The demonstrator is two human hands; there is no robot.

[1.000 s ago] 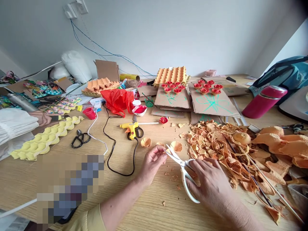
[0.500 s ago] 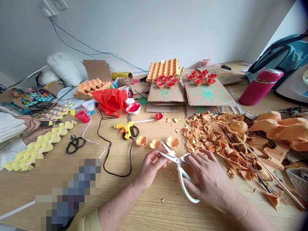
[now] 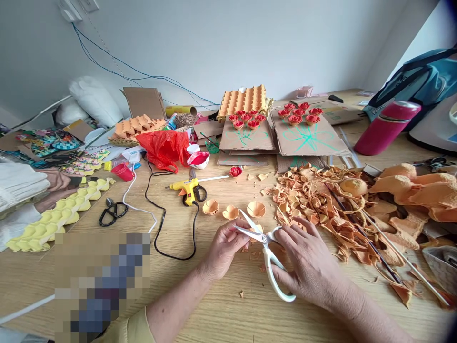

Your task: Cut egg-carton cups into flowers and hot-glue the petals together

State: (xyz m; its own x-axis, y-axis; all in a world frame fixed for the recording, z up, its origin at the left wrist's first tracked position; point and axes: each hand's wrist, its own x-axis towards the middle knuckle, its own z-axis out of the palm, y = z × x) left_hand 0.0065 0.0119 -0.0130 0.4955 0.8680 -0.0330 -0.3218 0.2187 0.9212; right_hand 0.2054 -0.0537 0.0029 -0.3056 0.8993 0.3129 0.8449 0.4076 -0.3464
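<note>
A: Principal item?
B: White-handled scissors [image 3: 264,239], one pair. Place: above the near middle of the bench [image 3: 246,319], between the two hands. Clock centre taken at the pivot.
A: Bearing?
B: Long axis from ten o'clock to four; blade tips towards ten, loops towards four. Blades parted in a clear V.
A: Right hand [image 3: 303,267]?
B: At four o'clock. Fingers wrapped about the loops, thumb at the lower one; scissors firmly held.
A: Left hand [image 3: 223,250]?
B: At nine o'clock, beside the blades. Fingers drawn together in a pinch, seemingly on an orange piece [image 3: 259,228], most of it hidden by the blades.
A: Adjoining stock?
B: Left cup [image 3: 210,207], orange, at ten o'clock. Middle cup [image 3: 231,213], likewise orange, at ten, closer in. Right cup [image 3: 256,209], orange, near twelve. Yellow glue gun [image 3: 187,186], at ten, farther out. Red flower [image 3: 235,171], single, at eleven. Heap of orange shreds [image 3: 303,190], large, towards two.
A: Variance from earlier entries?
B: Blades wider apart than one second ago. Middle cup, then partly behind the left hand, now shows almost whole. Against half a second ago: scissors and both hands unmoved; a co-worker's sleeve [image 3: 21,188] reaches farther in from nine o'clock.
</note>
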